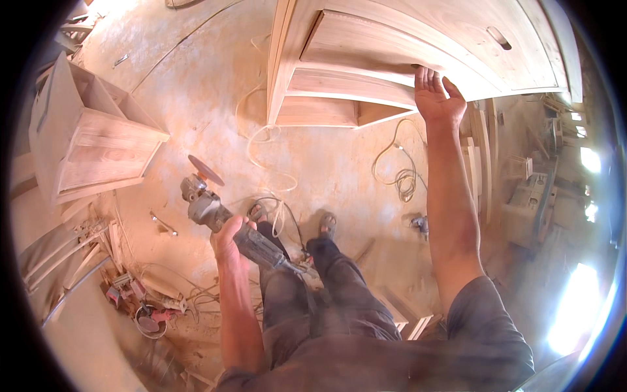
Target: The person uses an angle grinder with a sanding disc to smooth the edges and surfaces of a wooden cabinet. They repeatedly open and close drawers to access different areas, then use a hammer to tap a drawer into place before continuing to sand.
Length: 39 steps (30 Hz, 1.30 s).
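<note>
Angle grinder [208,212], left of wooden cabinet [450,26]; left hand [229,239] wrapped round it, presumably keeping disc [206,170] clear. Right hand [441,101] at cabinet, fingers extended, perhaps steadying; contact I cannot tell.

The upper edge cuts off the large wooden cabinet [366,46], and we cannot tell whether our right hand [441,101] reaches into its dark gap [410,66]. The grinder [251,245] hides part of our left hand [226,238]. Haze blurs the machine [528,199] at right; a piece [163,224] on the floor [209,111] is too small for us to identify.
</note>
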### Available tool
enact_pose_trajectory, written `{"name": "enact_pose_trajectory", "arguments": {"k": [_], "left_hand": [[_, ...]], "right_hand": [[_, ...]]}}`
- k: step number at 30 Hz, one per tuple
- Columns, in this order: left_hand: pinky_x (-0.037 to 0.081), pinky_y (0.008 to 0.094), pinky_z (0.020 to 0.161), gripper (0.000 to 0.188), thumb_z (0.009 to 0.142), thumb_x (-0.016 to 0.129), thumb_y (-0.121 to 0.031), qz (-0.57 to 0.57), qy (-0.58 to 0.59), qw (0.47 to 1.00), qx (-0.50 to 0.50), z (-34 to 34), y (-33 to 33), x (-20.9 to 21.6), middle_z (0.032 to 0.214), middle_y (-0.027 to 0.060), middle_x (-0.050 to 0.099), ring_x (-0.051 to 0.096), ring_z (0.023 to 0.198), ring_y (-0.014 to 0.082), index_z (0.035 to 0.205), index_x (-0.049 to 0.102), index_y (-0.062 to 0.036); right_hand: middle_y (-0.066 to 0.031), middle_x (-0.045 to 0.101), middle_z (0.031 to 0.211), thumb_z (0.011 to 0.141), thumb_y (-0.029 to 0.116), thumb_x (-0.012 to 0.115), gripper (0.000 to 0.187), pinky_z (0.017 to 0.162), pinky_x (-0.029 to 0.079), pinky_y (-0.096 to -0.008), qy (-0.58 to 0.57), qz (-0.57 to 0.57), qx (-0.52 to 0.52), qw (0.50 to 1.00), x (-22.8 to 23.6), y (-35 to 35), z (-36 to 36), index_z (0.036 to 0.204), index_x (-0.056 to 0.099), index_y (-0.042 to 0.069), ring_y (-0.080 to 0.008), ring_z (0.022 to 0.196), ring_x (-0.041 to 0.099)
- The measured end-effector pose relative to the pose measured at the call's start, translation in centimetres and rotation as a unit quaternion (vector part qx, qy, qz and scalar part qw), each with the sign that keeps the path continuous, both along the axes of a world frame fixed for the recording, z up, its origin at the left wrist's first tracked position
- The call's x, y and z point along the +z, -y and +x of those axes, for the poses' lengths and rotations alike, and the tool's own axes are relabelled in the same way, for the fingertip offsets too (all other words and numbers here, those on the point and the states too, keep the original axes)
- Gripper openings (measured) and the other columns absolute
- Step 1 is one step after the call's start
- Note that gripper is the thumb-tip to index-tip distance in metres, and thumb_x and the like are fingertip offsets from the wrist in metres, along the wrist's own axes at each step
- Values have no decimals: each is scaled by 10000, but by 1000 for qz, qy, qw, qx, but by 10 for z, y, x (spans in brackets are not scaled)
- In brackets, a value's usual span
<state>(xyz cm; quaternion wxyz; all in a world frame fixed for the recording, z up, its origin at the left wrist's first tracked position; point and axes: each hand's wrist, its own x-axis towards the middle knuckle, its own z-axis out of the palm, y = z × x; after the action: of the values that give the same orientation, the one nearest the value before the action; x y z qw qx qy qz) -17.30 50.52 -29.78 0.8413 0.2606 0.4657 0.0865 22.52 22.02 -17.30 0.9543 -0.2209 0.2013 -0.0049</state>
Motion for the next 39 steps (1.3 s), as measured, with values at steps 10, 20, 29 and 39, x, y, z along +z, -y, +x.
{"name": "enact_pose_trajectory", "arguments": {"k": [10, 20, 29, 39], "left_hand": [[578, 410, 742, 127, 843, 710, -69, -22, 23, 996, 82, -14, 69, -73, 930, 179, 700, 678, 744, 291, 888, 673, 45], [545, 387, 737, 263, 846, 715, -158, -2, -25, 998, 63, -34, 129, -37, 827, 84, 653, 643, 733, 232, 1062, 661, -19], [528, 427, 759, 255, 849, 691, -293, 133, -79, 988, -30, -22, 98, 56, 838, 77, 597, 589, 761, 249, 890, 587, -64], [579, 465, 762, 227, 804, 692, -253, 185, -123, 975, -22, -2, 98, 110, 789, 107, 646, 653, 751, 303, 877, 615, -52]], "right_hand": [[-200, 401, 1550, 920, -16, 497, 610, 1201, 387, -590, 91, 42, 95, 990, -19, 13, 3, 1501, 323, -72, -425, 1447, 402], [-307, 547, 1245, 938, -6, 409, 299, 1051, 497, -613, 119, -29, 41, 992, -21, 18, 8, 1202, 457, -137, -493, 1122, 593], [-43, 428, 778, 832, -29, 515, 137, 730, 439, -323, 90, 248, 89, 961, -9, 4, 27, 776, 453, 79, -207, 731, 460], [13, 418, 807, 754, -71, 527, 214, 766, 401, -256, 128, 238, 72, 960, -47, 4, 44, 946, 530, 23, -126, 771, 459]]}}
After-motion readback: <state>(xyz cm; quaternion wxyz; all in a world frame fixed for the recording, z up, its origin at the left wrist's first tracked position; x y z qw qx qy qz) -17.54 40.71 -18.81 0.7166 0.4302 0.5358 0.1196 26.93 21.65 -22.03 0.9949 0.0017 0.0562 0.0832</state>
